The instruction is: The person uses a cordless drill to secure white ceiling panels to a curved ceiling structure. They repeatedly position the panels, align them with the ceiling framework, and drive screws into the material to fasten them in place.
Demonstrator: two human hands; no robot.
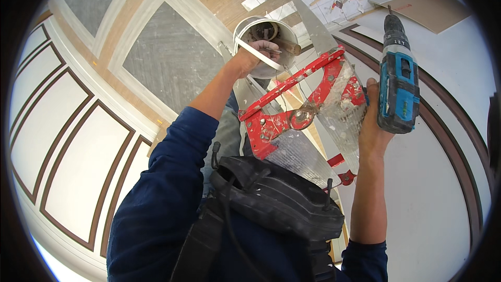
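Note:
My left hand (259, 54) reaches over the rim of a white bucket (286, 32), beneath its pale band-like handle (260, 57). Its fingers are curled together at the bucket's mouth; whatever they pinch is too small to make out. A dark round object (264, 30) and a wooden cylinder-like piece (289, 48) show inside the bucket. On the right, my right hand (373, 117) is wrapped round the grip of a blue and black cordless drill (399, 86), its bit pointing up and away. Part of that grip is hidden behind the drill body.
A paint-spattered folding ladder with red hinge brackets (300, 117) stands right before me, between my arms. A black bag (282, 198) hangs at my front. White panels with brown trim (88, 167) line the left. Tools and a brown board (430, 9) lie far right.

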